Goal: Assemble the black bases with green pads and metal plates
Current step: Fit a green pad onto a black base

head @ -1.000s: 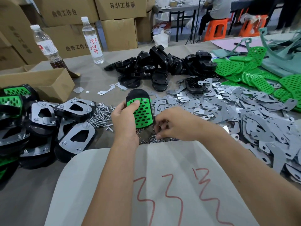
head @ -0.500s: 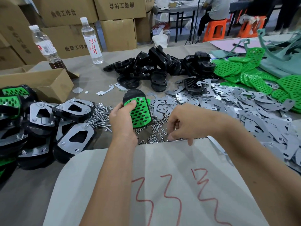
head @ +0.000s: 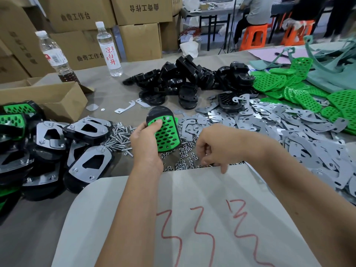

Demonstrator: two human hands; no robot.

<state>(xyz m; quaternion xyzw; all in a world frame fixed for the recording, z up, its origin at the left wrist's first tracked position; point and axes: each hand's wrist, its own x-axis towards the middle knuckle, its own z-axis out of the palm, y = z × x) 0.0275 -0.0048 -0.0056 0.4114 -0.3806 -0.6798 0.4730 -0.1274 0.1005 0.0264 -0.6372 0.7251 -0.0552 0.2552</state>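
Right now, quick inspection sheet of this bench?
Surface: grey table, white sheet with red scrawl at the near edge.
Job's things: black plastic base with green perforated pad in hand; black base pile; green pad pile; grey metal plates; finished units on the left.
Clutter: steel screws, small nuts, two water bottles, open carton.
Grippers: left hand holds the base; right hand curled over the nuts, contents hidden.
Cables: nothing seen.
Surroundings: stacked cardboard boxes, orange stools, seated people.
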